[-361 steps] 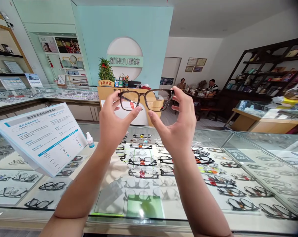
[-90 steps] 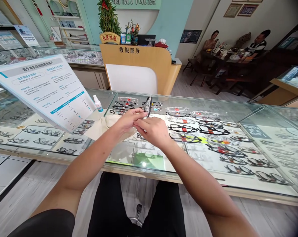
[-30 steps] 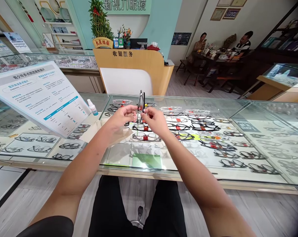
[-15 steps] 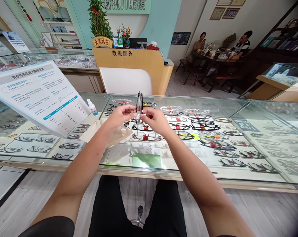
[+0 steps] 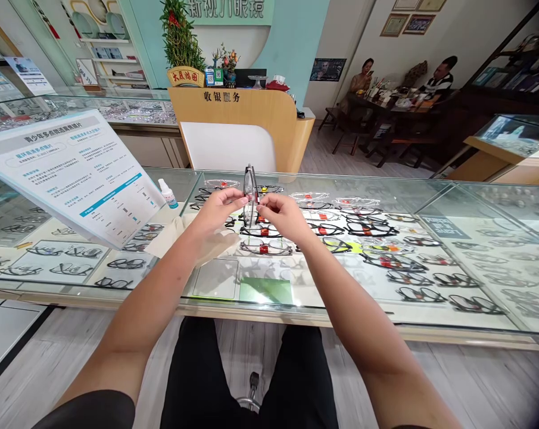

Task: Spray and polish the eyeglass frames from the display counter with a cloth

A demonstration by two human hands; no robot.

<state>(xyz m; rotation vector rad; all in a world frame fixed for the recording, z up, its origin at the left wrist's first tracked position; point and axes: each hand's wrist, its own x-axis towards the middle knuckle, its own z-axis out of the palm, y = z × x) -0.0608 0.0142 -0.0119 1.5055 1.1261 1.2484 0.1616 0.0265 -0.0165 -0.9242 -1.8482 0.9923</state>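
A pair of dark-framed eyeglasses point(image 5: 250, 185) is held up on edge between my hands, above the glass counter point(image 5: 305, 300). My left hand point(image 5: 220, 210) pinches it from the left, fingers closed at the lens side. On the other side my right hand point(image 5: 283, 215) has its thumb and fingers closed on the frame's dark temple. Beneath my left wrist lies a beige cloth point(image 5: 215, 241) on the counter top. Several eyeglass frames, some with red tags, show through the glass below; one of them is a dark frame point(image 5: 265, 246) under the held pair.
To the left a large printed sheet point(image 5: 72, 173) stands tilted beside a small white bottle point(image 5: 167, 193). Behind the counter is a wooden cashier desk point(image 5: 233, 131). Two people sit at a dark table point(image 5: 385, 104) at the back right.
The eyeglasses have turned slightly, so more of a lens and its rim shows. My right fingers have shifted a little along the temple; my left hand has hardly moved.
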